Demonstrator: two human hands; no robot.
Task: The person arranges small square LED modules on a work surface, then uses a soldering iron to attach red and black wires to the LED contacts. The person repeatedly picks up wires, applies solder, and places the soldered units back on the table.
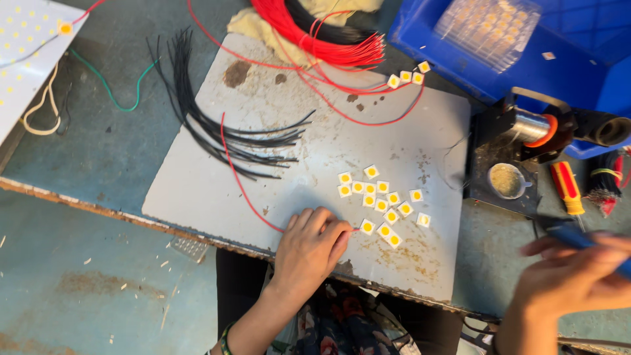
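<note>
Working on a scorched white board (217, 190) laid over a worn grey-green bench (92, 164). Pinching a red wire (238, 181) with the left hand (310, 250), fingers curled shut, bringing its end against a small white-and-yellow LED chip (367, 227) at the near edge of the cluster. Gripping a blue-handled tool (578, 238) in the right hand (578, 276), blurred, well to the right. Worth keeping the wire tip flat and steady on the chip's pad. Sitting nearby: blue bin (453, 62) holding a clear blister tray (488, 29); small cup (507, 181) filled with tan paste.
</note>
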